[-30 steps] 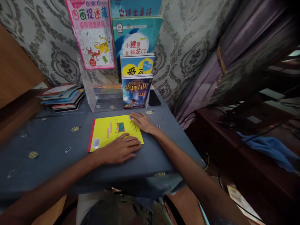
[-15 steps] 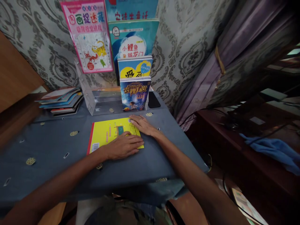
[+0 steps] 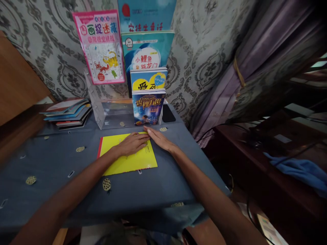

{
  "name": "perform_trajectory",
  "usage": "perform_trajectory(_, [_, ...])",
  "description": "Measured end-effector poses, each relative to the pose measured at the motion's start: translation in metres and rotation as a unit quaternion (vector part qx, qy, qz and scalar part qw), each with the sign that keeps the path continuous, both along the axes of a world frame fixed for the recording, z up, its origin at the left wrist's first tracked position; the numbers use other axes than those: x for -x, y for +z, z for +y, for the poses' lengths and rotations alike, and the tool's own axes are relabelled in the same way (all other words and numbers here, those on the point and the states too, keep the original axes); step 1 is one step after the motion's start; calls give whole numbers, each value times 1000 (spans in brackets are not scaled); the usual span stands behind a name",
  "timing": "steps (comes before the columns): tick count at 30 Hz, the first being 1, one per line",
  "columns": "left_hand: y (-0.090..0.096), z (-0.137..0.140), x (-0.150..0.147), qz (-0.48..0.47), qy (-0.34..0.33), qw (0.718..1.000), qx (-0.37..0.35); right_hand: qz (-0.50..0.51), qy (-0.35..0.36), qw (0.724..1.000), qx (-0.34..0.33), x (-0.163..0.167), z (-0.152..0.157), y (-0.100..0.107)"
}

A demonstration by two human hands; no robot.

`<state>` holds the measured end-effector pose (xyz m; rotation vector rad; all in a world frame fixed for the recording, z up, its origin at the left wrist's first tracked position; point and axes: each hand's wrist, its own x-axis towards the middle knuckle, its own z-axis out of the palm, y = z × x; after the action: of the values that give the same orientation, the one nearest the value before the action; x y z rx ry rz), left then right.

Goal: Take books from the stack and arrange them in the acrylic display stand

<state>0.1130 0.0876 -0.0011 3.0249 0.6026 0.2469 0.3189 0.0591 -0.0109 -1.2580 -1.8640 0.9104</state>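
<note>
A yellow book (image 3: 127, 163) with a red spine at its left lies flat on the blue-grey tablecloth. My left hand (image 3: 133, 143) rests flat on its upper part, fingers stretched out toward the top right corner. My right hand (image 3: 159, 139) lies at that same corner, its fingers extended along the book's right edge and meeting my left fingertips. Neither hand grips anything. Just beyond the hands stands a clear acrylic rack (image 3: 100, 119), holding a dark blue book (image 3: 147, 109) at its front.
Higher in the rack stand a blue-and-yellow book (image 3: 149, 79), a teal book (image 3: 148, 41) and a pink-bordered book (image 3: 102, 47). A pile of books (image 3: 67, 112) lies at the left, a black phone (image 3: 168, 113) right of the rack. A blue cloth (image 3: 298, 172) is on the dark red furniture.
My left hand has slid up across the book from its lower right part to near its top right corner. The right hand has turned slightly onto its edge. The view has shifted a little.
</note>
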Motion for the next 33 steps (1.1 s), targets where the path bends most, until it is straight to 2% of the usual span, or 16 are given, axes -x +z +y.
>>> perform_trajectory(3, [-4,5,0,-8,19,1000,-8,-24,-27,999,-7,3,0,4])
perform_trajectory(5, [-6,6,0,-18,29,999,-8,-72,-73,995,-15,8,-6,4])
perform_trajectory(8, [-9,8,1,-35,34,999,3,-171,-142,973,-54,20,-35,-1])
perform_trajectory(10, [-13,11,3,-50,29,998,22,-221,-117,961,-121,27,-66,-7])
perform_trajectory(12, [-18,15,6,-68,23,996,45,-248,-50,953,-166,30,-97,-11])
perform_trajectory(14, [-22,19,8,-92,20,994,63,-256,37,948,-185,29,-119,-11])
perform_trajectory(16, [-26,22,10,-118,15,990,76,-254,83,948,-173,27,-128,-7])
perform_trajectory(21, [-33,27,12,-174,-5,978,114,-247,80,956,-133,23,-106,-1])
perform_trajectory(26, [-33,27,15,-222,33,962,158,-260,53,957,-120,28,-65,-7])
perform_trajectory(33, [-40,28,14,-235,63,956,162,-322,2,942,-91,36,-24,-8])
